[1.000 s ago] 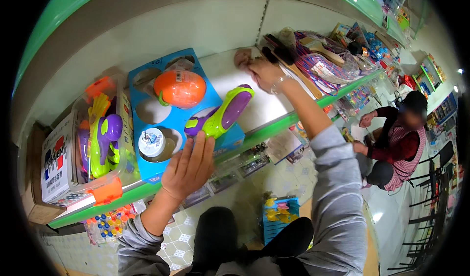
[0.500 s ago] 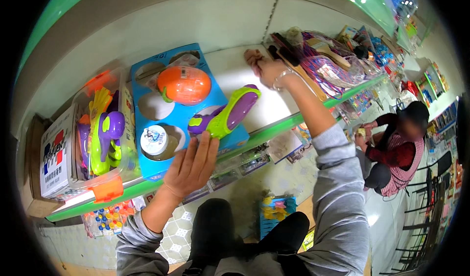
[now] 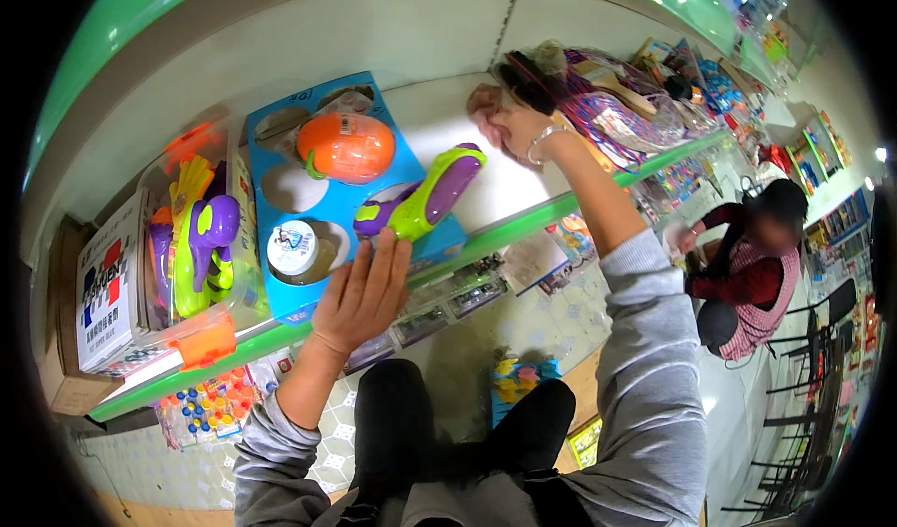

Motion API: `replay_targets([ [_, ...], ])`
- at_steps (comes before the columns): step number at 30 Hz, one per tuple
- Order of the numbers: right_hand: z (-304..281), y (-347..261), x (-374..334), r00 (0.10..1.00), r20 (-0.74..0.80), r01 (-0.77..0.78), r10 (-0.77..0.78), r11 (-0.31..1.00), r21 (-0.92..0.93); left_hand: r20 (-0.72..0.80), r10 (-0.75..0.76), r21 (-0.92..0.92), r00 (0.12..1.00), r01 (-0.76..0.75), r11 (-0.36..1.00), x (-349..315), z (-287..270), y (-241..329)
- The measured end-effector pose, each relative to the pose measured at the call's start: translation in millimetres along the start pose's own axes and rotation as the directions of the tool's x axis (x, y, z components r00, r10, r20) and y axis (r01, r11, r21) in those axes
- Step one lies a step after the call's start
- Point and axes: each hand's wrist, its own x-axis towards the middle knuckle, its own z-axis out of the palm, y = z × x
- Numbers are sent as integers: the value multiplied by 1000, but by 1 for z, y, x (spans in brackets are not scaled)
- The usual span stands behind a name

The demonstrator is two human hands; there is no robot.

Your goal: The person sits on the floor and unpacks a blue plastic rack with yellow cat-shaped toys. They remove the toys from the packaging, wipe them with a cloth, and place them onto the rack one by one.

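My left hand (image 3: 363,293) rests with its fingers stretched out on the front side of a blue cardboard display box (image 3: 271,289). Its fingertips reach the lower end of a green-and-purple plastic toy (image 3: 432,195) lying across that box. An orange round plastic container (image 3: 348,149) and a small white-lidded jar (image 3: 293,249) also sit in the box's round cutouts. On the white shelf, my right hand (image 3: 505,123) is closed, its fingers curled downward; whatever they hold, if anything, is hidden. Just beside it lie dark-bristled brushes (image 3: 531,80) with wooden handles.
Left of the box, a clear bin (image 3: 245,247) with orange latches holds green-and-purple toys, beside a white carton (image 3: 107,289). Purple skipping ropes (image 3: 607,116) in plastic pile up at the right. The shelf has a green front edge (image 3: 509,233). A person (image 3: 757,275) crouches further right.
My view shifts slightly. My left hand stays at the box front and my right hand stays by the brushes, which now lie a little differently. The person at right has moved an arm.
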Motion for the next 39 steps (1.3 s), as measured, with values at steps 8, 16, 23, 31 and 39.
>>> replay_targets([
  [8,-99,-29,-140,859,414,-503,300,641,579,-8,1,19,1000,-1,1000,-1,1,0],
  [16,-102,-10,-196,834,-4,-340,552,520,783,17,-12,39,1000,12,999,-3,-2,6],
  [23,-7,-27,-102,994,-106,20,9,963,269,2,-45,21,999,45,999,-4,8,20],
  [31,-16,-112,-40,998,66,-58,22,783,619,18,-30,36,999,29,999,-11,4,8],
  [39,-17,11,-80,986,-33,-161,162,987,27,2,-35,28,999,35,999,-5,6,16],
])
